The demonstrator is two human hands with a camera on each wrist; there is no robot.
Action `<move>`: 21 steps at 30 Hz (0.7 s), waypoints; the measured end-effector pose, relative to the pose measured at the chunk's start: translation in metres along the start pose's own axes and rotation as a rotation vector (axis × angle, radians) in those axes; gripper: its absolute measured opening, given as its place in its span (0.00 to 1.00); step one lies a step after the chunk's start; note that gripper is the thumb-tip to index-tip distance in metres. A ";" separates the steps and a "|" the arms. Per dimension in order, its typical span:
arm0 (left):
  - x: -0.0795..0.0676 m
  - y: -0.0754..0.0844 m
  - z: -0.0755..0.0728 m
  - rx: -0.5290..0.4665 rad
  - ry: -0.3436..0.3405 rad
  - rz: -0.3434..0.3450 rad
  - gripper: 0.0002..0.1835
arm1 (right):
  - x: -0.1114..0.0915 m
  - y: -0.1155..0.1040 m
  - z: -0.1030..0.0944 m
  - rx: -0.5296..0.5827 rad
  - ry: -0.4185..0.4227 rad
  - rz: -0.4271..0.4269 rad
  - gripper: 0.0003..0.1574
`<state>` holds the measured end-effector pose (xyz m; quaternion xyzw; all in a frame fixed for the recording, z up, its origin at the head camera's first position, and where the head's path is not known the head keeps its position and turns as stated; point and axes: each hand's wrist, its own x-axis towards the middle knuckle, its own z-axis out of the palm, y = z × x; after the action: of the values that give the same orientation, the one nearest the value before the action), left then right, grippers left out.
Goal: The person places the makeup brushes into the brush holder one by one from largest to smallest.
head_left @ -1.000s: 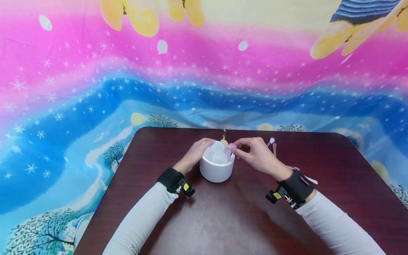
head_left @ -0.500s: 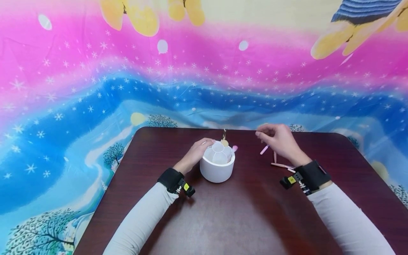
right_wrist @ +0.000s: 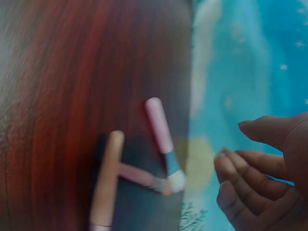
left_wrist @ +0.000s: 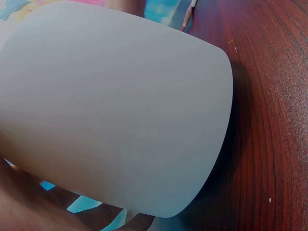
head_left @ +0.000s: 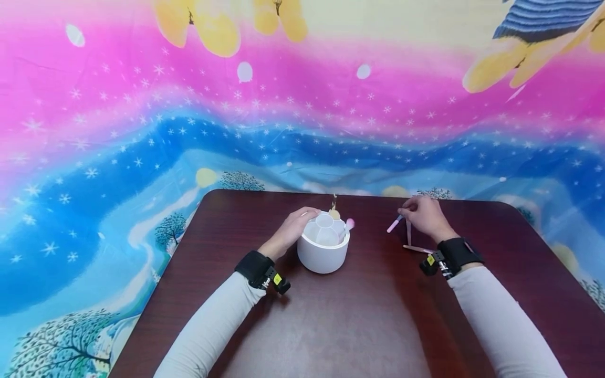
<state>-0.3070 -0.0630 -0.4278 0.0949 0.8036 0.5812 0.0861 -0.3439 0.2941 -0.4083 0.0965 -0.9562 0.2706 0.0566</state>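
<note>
My left hand [head_left: 295,226] holds a round white divided holder [head_left: 323,257] at its left side, fingers over the rim. In the left wrist view the holder's smooth wall [left_wrist: 125,106] fills most of the picture. A makeup brush with a pink-and-white head [head_left: 350,223] stands in the holder's right side. At the right, my right hand [head_left: 427,215] is over a pink-handled makeup brush [head_left: 393,225] lying on the table. The right wrist view shows its thumb and fingers apart with nothing between them, beside that brush's white bristle tip [right_wrist: 177,182].
Two more makeup brushes lie near the right hand, one with a short pink handle [right_wrist: 137,174] and one with a tan-pink handle [right_wrist: 108,183]. A tan round piece [head_left: 334,214] with a gold stick shows behind the holder's rim. A printed cloth [head_left: 302,105] hangs behind the dark table [head_left: 359,315].
The right hand has let go of the pink-headed brush at the holder and moved right to the loose brushes, lowering over the last half second. The left hand stays on the holder.
</note>
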 end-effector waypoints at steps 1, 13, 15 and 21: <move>0.000 0.000 0.000 0.000 -0.002 0.001 0.22 | 0.001 0.003 0.003 -0.016 -0.009 0.012 0.17; -0.001 0.001 0.000 -0.020 -0.004 0.007 0.21 | 0.009 0.016 0.031 -0.135 -0.084 0.170 0.19; -0.001 0.001 0.000 -0.022 -0.001 0.003 0.21 | 0.011 0.018 0.034 -0.154 -0.095 0.195 0.20; -0.001 0.000 0.000 -0.022 -0.002 0.008 0.21 | 0.014 0.021 0.038 -0.195 -0.067 0.238 0.19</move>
<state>-0.3063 -0.0630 -0.4281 0.0979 0.7968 0.5901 0.0857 -0.3637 0.2892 -0.4487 -0.0145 -0.9840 0.1777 0.0014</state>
